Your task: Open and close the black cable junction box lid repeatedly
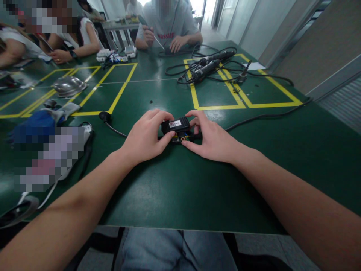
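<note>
A black plastic cover [181, 123] with a white label sits tilted over a small open housing [177, 139], in which a circuit board and coloured wires show. My left hand [149, 136] grips the cover's left end, its thumb at the front edge. From the other side, my right hand [209, 136] pinches round the right end, thumb by the housing and index finger near the cover's top corner. A black cable [259, 114] runs out to the right, and a short lead with a round black plug [105, 116] goes left. My palms hide the housing's ends.
Blue-grey gloves [42, 122], a white power strip [76, 154] and a metal bowl [69, 86] lie at left. Black electric screwdrivers [207, 70] with tangled cables rest at back right. Across the green table [180, 195], a person [169, 28] handles a screwdriver; others sit at left.
</note>
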Demonstrator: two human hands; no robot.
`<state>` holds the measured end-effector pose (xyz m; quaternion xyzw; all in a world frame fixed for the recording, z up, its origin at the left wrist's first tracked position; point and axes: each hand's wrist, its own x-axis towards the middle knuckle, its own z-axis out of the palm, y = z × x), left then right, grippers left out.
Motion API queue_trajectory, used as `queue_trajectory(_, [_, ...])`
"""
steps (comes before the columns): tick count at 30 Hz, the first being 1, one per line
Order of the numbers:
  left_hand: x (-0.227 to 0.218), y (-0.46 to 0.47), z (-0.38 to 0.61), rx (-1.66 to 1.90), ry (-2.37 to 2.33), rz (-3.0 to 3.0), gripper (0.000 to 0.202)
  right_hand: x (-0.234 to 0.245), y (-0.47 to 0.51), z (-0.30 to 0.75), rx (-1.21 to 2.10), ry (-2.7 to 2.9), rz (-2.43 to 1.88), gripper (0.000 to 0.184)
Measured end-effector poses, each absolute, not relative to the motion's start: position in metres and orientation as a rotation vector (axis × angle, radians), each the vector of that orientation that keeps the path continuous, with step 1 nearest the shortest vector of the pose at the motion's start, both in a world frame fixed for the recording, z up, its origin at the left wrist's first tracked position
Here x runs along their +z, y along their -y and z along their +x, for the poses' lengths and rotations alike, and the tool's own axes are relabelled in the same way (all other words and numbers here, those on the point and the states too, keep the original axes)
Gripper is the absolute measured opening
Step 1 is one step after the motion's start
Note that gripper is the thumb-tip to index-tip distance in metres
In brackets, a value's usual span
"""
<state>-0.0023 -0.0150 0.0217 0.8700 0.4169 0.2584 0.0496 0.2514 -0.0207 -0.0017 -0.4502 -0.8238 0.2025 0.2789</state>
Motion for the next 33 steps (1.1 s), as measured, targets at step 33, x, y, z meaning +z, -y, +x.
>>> queue_trajectory(33, [0.029,0.012,-0.005,0.433,-1.286,2.615,0.011,0.014,0.011,0.268,0.486,2.295,-1.218,0.010])
